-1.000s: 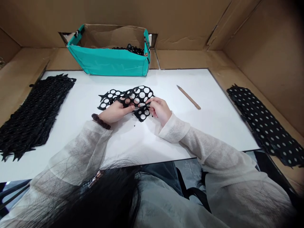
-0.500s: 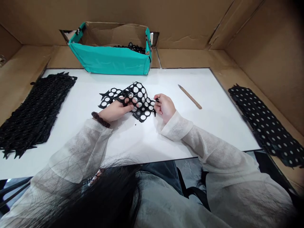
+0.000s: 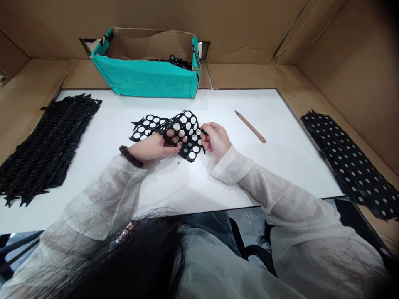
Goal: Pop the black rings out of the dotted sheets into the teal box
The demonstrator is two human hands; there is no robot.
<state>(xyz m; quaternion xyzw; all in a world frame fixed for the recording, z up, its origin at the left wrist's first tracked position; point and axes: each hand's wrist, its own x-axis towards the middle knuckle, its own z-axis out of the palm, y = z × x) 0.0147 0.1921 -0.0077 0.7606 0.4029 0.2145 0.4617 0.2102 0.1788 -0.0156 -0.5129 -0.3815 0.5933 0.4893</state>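
A black rubber sheet full of round holes (image 3: pixel 181 131) lies bunched on the white tabletop (image 3: pixel 268 166) in the middle of the view. My left hand (image 3: pixel 152 147), with a dark bead bracelet at the wrist, grips its lower left part, fingers curled under it. My right hand (image 3: pixel 215 139) pinches the sheet's right edge with closed fingers. A few tiny black scraps lie on the table just below the sheet.
A teal-sided cardboard box (image 3: pixel 146 79) with black rings inside stands at the back. A thick pile of black punched sheets (image 3: pixel 46 145) lies at the left, another stack (image 3: pixel 346 160) at the right. A wooden stick (image 3: pixel 250 126) lies right of my hands. Cardboard walls surround the table.
The punched sheet has been turned and regathered between my hands. My right hand moved slightly right and stays pinched on the sheet's edge. My left hand has barely moved.
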